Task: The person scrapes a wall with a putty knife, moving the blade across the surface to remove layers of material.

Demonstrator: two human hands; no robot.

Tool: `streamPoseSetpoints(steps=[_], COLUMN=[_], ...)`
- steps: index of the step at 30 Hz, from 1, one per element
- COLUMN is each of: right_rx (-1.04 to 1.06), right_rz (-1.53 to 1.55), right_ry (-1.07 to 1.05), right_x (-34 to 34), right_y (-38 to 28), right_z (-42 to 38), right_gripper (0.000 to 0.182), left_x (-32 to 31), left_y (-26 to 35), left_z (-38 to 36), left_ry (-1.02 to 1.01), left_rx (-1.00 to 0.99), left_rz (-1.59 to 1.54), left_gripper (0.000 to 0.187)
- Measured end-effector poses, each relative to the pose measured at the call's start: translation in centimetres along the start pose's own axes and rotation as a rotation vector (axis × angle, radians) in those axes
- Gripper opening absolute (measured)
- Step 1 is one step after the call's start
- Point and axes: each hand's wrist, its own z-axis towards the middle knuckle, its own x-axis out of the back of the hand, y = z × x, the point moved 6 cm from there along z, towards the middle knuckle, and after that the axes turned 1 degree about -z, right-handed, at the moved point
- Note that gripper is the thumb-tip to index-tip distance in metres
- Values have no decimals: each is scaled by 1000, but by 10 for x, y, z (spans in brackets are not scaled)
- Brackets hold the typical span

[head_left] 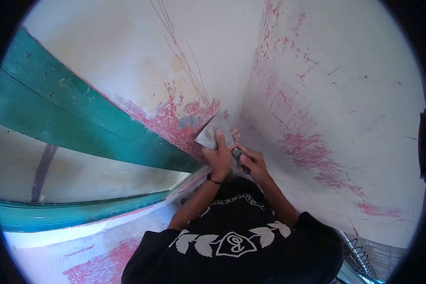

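Observation:
A putty knife (206,137) with a broad, smudged metal blade is held up close to the wall corner. My left hand (217,158), with a black band at the wrist, pinches the blade: the thumb lies flat on its face and fingertips show past its right edge. Around the dark handle (236,154), which has an orange-red ring near the blade, my right hand (254,164) is closed. Beyond the blade's upper edge, the wall has a scraped pink patch (168,118) with a small grey-blue spot and long scratch lines running upward.
A green painted frame (80,111) curves along the left, above a pale panel (94,173). The right wall (359,109) carries pink scrape marks. A dark object (423,146) sits at the right edge; wire coils (359,253) show at lower right.

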Motion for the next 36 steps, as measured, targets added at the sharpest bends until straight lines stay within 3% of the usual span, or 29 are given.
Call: streamPoseSetpoints(steps=[5,11,14,17,26,32,36], right_rx=[207,108,239,210,313,350,425], right_rz=[-73,-49,-104,-119,-140,-219,-271], right_ry=[75,79,65,86,113,25,-23], right_x=[-7,3,1,2,-6,-4,-2], right_y=[-6,1,5,13,2,-32,-46], right_z=[-3,-15,-6,-3,5,28,29], right_gripper=[49,42,45,45,42,41,42], left_x=[-6,3,-1,9,2,-27,-22], left_y=[10,-1,5,-14,3,43,27], left_z=[6,0,0,4,8,18,22], left_ry=[-37,-18,12,22,57,29,67], left_rx=[18,40,13,69,67,-75,-30], left_rz=[11,27,34,10,52,62,-7], left_gripper=[36,40,42,44,39,38,36])
